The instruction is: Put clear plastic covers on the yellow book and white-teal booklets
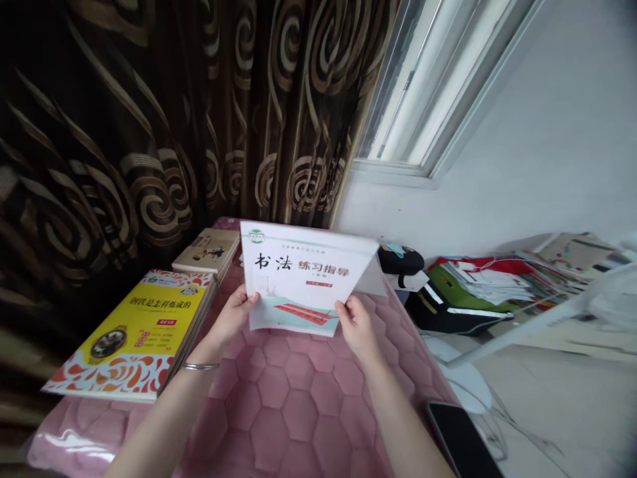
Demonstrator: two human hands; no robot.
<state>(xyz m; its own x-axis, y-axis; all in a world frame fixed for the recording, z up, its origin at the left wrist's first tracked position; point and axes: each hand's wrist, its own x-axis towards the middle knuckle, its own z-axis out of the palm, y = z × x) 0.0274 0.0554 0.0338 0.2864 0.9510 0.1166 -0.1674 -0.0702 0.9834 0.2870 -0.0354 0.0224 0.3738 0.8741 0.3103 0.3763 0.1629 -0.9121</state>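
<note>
A white calligraphy workbook (298, 282) with Chinese lettering and a teal and red picture is held up in front of me, its cover facing me. My left hand (239, 309) pinches its lower left edge, thumb on the cover. On the lower right edge, my right hand (354, 320) grips it the same way. The fingers behind the book are hidden. To the left of my left hand lies a stack topped by a yellow book (144, 325) with a red-and-white patterned border. Behind that stack is a tan book (209, 249) on a smaller pile.
Pink quilted padding (283, 405) covers the surface below. A dark phone (462, 438) lies at the right edge. Beyond are a black pouch (401, 257), a green and black bag (452, 305) and piled papers (480, 282). A patterned curtain (174, 133) hangs behind.
</note>
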